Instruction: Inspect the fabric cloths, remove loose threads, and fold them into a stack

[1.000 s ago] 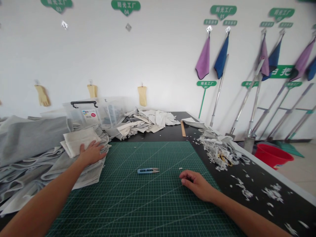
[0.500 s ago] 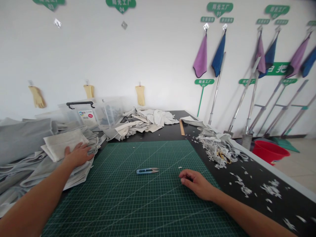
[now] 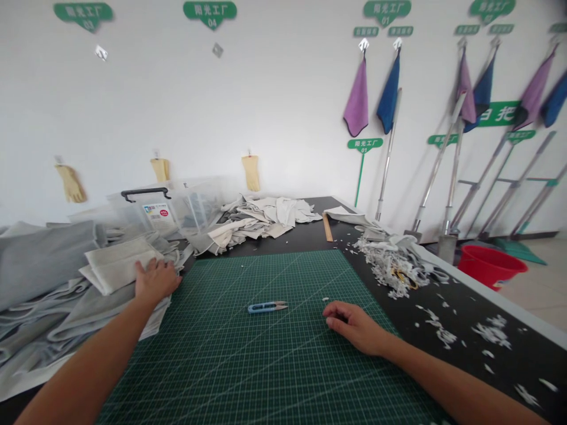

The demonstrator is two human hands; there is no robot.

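Observation:
My left hand lies on the right edge of a heap of grey cloth, its fingers stretched out over the layers. A folded light grey cloth sits beside its fingertips. Whether it grips any cloth is not visible. My right hand rests on the green cutting mat, loosely curled, with a gap between thumb and fingers and nothing in it. Between the hands, a pair of blue thread snips lies flat on the mat, touched by neither hand. A small white scrap is near my right fingertips.
Behind the mat lie a pile of pale cloth pieces and a wooden ruler. A clear plastic box stands back left. White scraps, with gold-coloured scissor handles among them, cover the right side. A red bucket stands beyond the table edge.
My left hand has slid right, from the middle of the cloth heap to its edge by the mat. My right hand and the snips have stayed in place; the view has shifted slightly.

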